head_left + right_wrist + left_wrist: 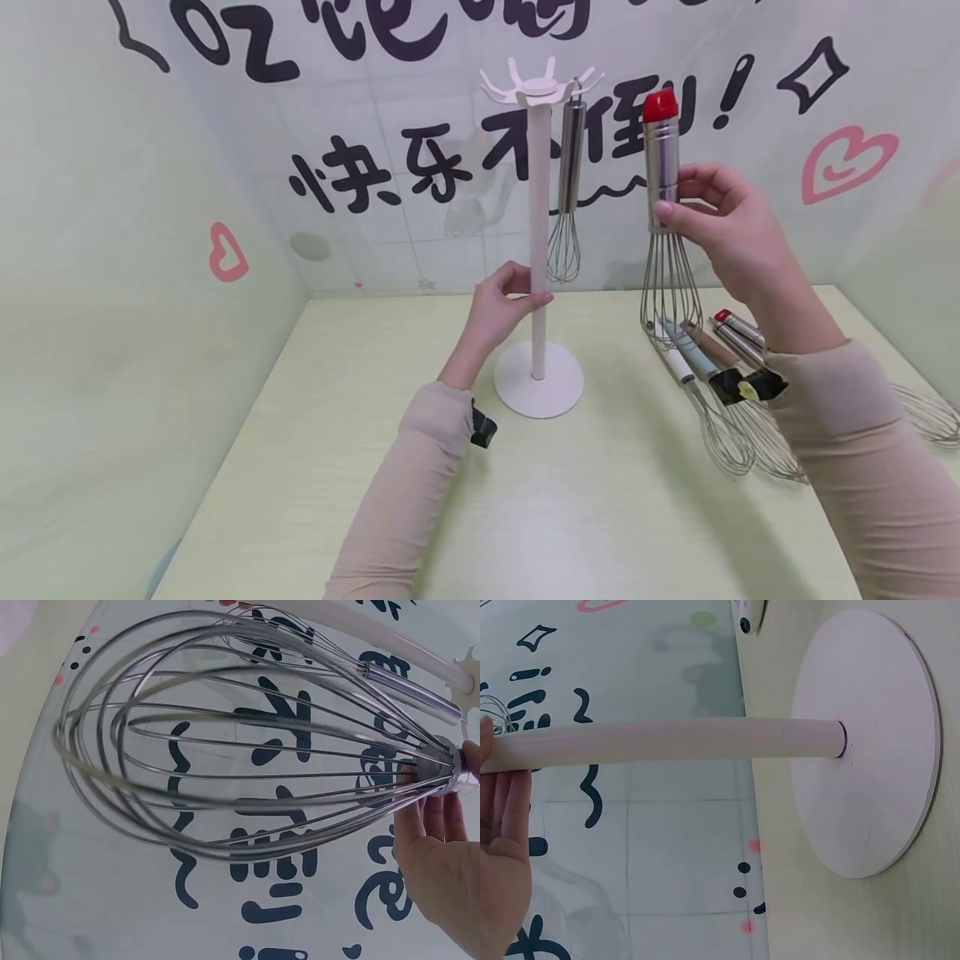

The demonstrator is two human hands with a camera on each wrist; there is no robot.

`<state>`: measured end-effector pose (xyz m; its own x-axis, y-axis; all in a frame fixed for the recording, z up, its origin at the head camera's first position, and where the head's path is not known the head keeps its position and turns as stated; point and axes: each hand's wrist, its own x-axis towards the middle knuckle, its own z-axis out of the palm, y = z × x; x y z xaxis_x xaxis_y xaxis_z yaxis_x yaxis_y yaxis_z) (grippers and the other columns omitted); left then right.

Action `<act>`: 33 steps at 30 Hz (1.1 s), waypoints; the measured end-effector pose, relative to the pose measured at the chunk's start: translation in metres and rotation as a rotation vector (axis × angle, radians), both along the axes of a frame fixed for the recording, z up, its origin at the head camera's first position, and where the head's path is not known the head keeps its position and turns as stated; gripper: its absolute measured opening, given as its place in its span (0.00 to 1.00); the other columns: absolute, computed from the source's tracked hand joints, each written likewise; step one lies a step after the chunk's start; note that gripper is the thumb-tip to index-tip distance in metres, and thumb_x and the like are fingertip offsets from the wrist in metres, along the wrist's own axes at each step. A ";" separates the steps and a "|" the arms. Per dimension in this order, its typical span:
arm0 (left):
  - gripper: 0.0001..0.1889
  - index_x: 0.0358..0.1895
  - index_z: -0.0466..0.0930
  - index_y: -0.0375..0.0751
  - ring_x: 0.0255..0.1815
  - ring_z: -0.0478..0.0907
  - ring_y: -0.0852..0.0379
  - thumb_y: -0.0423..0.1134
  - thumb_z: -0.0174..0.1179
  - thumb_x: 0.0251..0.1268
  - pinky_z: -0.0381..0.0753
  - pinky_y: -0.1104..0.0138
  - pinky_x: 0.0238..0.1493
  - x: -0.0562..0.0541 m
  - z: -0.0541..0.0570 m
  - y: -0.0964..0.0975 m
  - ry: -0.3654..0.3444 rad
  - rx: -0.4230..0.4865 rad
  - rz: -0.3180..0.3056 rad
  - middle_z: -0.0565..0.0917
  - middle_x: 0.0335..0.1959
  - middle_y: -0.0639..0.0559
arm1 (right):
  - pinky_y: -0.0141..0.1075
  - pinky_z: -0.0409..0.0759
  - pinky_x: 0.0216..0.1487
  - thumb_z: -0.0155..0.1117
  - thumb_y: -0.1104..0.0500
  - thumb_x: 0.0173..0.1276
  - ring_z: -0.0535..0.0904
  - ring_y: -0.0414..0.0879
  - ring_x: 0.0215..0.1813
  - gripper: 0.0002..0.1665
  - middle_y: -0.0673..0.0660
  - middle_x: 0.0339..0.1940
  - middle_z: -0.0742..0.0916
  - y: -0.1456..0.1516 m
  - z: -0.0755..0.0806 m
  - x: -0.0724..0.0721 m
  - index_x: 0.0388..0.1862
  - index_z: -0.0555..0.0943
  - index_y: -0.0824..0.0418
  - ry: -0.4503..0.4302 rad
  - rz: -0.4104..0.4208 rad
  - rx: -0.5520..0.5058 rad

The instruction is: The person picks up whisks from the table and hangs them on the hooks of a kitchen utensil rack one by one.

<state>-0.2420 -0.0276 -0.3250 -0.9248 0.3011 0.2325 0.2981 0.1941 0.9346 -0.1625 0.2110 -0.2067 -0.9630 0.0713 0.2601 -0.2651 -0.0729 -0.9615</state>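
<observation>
In the head view, a white stand (538, 208) with a round base and a crown of hooks rises from the table. My left hand (504, 304) pinches its pole between thumb and fingers, below mid-height. From a right-hand hook hangs a small metal whisk (572, 158), wires down. To the right of it, my right hand (723, 221) grips a larger whisk (662, 158) low on its steel handle. That whisk is upright in the air, its red cap on top and its wire loops (247, 750) pointing down.
Several more whisks lie at the right of the table (360, 467), among them one with a white handle (677, 362), one with a light blue handle (693, 346) and one with a red cap (723, 315). A printed white backdrop (435, 242) stands behind the table.
</observation>
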 end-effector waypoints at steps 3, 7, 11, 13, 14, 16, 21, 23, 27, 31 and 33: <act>0.15 0.45 0.77 0.36 0.48 0.82 0.48 0.36 0.68 0.57 0.85 0.63 0.53 0.003 -0.001 -0.004 0.015 -0.015 -0.011 0.85 0.44 0.41 | 0.21 0.80 0.45 0.69 0.67 0.59 0.80 0.40 0.46 0.21 0.49 0.41 0.82 -0.007 0.003 0.008 0.50 0.76 0.57 -0.007 -0.028 -0.014; 0.15 0.45 0.77 0.36 0.47 0.82 0.48 0.36 0.68 0.56 0.84 0.62 0.53 0.003 -0.001 -0.004 0.017 -0.019 -0.006 0.85 0.43 0.41 | 0.22 0.81 0.46 0.70 0.67 0.58 0.81 0.41 0.46 0.21 0.50 0.41 0.84 -0.008 0.007 0.009 0.50 0.77 0.58 -0.002 -0.028 -0.036; 0.15 0.45 0.77 0.37 0.47 0.82 0.49 0.36 0.69 0.56 0.84 0.62 0.54 0.003 -0.001 -0.005 0.010 -0.024 -0.009 0.85 0.43 0.41 | 0.22 0.82 0.45 0.69 0.69 0.58 0.81 0.41 0.44 0.19 0.50 0.41 0.85 -0.008 0.010 0.009 0.49 0.80 0.58 0.016 -0.018 -0.060; 0.15 0.45 0.77 0.37 0.47 0.82 0.49 0.36 0.69 0.56 0.83 0.61 0.55 0.003 -0.001 -0.005 0.008 -0.025 -0.012 0.85 0.43 0.42 | 0.22 0.83 0.45 0.69 0.69 0.58 0.81 0.41 0.45 0.19 0.50 0.42 0.86 -0.008 0.011 0.009 0.49 0.81 0.58 0.018 -0.015 -0.067; 0.15 0.45 0.77 0.37 0.47 0.82 0.49 0.37 0.69 0.56 0.83 0.62 0.55 0.003 -0.001 -0.005 0.007 -0.025 -0.013 0.85 0.43 0.42 | 0.22 0.83 0.45 0.69 0.69 0.58 0.81 0.41 0.45 0.20 0.50 0.42 0.86 -0.009 0.012 0.009 0.49 0.81 0.58 0.017 -0.015 -0.067; 0.15 0.44 0.77 0.37 0.47 0.82 0.49 0.37 0.69 0.56 0.83 0.62 0.55 0.004 -0.002 -0.004 0.008 -0.026 -0.012 0.85 0.43 0.42 | 0.22 0.83 0.45 0.70 0.68 0.57 0.81 0.41 0.46 0.21 0.50 0.43 0.86 -0.009 0.014 0.009 0.50 0.82 0.58 0.011 -0.014 -0.065; 0.15 0.44 0.77 0.37 0.47 0.82 0.50 0.36 0.69 0.56 0.83 0.62 0.54 0.001 0.000 0.000 0.007 -0.022 -0.001 0.85 0.43 0.42 | 0.22 0.84 0.45 0.71 0.67 0.57 0.78 0.43 0.50 0.22 0.51 0.45 0.85 -0.008 0.018 0.003 0.53 0.82 0.58 0.001 0.004 -0.067; 0.14 0.44 0.77 0.37 0.47 0.82 0.50 0.36 0.69 0.56 0.83 0.62 0.54 -0.001 0.000 0.002 0.006 -0.023 0.005 0.85 0.43 0.42 | 0.22 0.84 0.45 0.71 0.66 0.57 0.77 0.44 0.50 0.23 0.51 0.45 0.85 -0.006 0.020 -0.001 0.53 0.82 0.58 0.000 0.012 -0.066; 0.14 0.44 0.77 0.37 0.47 0.82 0.50 0.36 0.68 0.56 0.83 0.61 0.55 -0.004 0.000 0.006 0.002 -0.026 0.021 0.85 0.43 0.42 | 0.23 0.84 0.45 0.70 0.67 0.57 0.77 0.44 0.51 0.23 0.51 0.46 0.85 -0.002 0.022 -0.009 0.54 0.82 0.59 0.008 0.039 -0.076; 0.14 0.44 0.77 0.37 0.47 0.82 0.50 0.36 0.68 0.56 0.83 0.60 0.56 -0.008 0.001 0.010 -0.003 -0.029 0.042 0.85 0.43 0.42 | 0.23 0.84 0.45 0.70 0.66 0.58 0.76 0.46 0.53 0.24 0.52 0.49 0.84 0.002 0.023 -0.018 0.55 0.82 0.59 0.004 0.065 -0.074; 0.14 0.44 0.77 0.38 0.47 0.82 0.50 0.37 0.68 0.56 0.83 0.60 0.56 -0.010 0.001 0.012 -0.008 -0.032 0.055 0.85 0.43 0.43 | 0.23 0.84 0.45 0.70 0.66 0.58 0.75 0.46 0.53 0.24 0.52 0.50 0.83 0.004 0.024 -0.022 0.55 0.82 0.59 0.003 0.079 -0.075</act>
